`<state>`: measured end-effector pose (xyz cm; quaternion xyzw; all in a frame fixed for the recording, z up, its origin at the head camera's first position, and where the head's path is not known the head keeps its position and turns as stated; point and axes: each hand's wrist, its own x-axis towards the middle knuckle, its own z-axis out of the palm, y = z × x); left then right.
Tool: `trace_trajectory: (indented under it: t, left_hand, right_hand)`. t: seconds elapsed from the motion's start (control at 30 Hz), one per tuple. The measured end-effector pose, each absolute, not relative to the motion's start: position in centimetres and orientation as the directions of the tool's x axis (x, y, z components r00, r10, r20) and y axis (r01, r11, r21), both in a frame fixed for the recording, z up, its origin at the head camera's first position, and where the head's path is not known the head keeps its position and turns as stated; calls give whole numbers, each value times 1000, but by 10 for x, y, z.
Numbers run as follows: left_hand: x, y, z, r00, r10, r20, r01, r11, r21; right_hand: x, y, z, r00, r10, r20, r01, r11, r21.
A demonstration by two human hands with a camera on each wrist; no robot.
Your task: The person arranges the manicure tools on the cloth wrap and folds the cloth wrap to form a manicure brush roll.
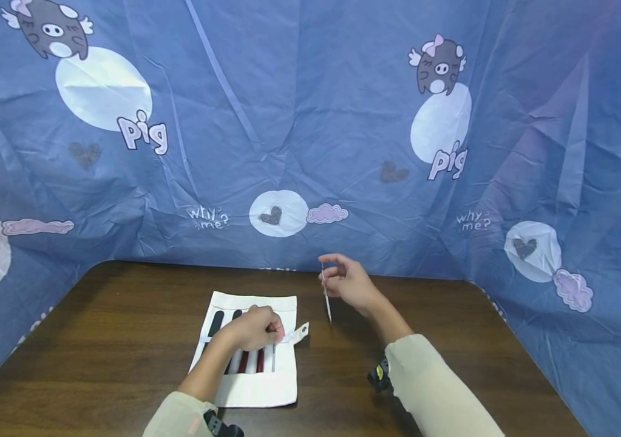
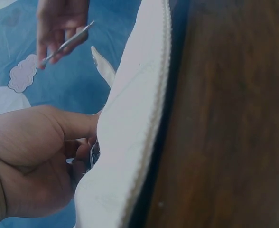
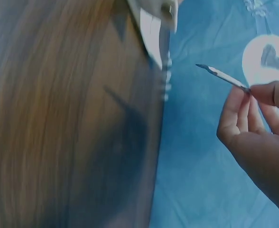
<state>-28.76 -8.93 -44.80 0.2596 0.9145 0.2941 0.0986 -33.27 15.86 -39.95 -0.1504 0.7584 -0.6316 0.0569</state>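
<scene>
A white fabric case (image 1: pixel 266 391) lies unfolded on the table, with several slim dark and red tools (image 1: pixel 243 362) in it under a light strap. My left hand (image 1: pixel 255 329) is over the case, thumb and fingers pinching the strap (image 1: pixel 290 337) near its right side; in the left wrist view the case's edge (image 2: pixel 149 95) partly hides the fingertips of that hand (image 2: pixel 40 156). To the right of the case, my right hand (image 1: pixel 351 284) is raised above the table and pinches a thin pointed tool (image 1: pixel 326 300) by one end. In the right wrist view its dark tip (image 3: pixel 203 66) points away from the fingers.
The brown wooden table (image 1: pixel 124 340) reaches back to a blue printed cloth (image 1: pixel 288 152), which hangs behind it and along its sides. A snap tab (image 1: pixel 302 333) sticks out past the case's right edge.
</scene>
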Motion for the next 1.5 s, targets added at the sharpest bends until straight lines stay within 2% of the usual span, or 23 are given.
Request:
trace_trajectory:
  t: [0.2, 0.47, 0.77, 1.17, 1.5]
  left_hand:
    - [-288, -88, -448, -834, 551, -13, 445, 687, 574]
    - [-288, -89, -446, -820, 572, -3, 471, 678, 565]
    - [-288, -88, -446, -826, 563, -9, 458, 682, 570]
    - [-291, -89, -449, -814, 580, 14, 484, 666, 567]
    - [-291, -88, -450, -839, 543, -28, 427, 690, 584]
  right_hand:
    - [-330, 128, -404, -975, -186, 121, -143, 107, -984]
    - [-330, 96, -421, -986, -108, 126, -137, 100, -985]
    - [-330, 84, -443, -991, -37, 131, -135, 195, -971]
    - [-327, 84, -458, -994, -104, 20, -45, 252, -967]
    - [-324, 92, -461, -969, -242, -48, -25, 290, -957]
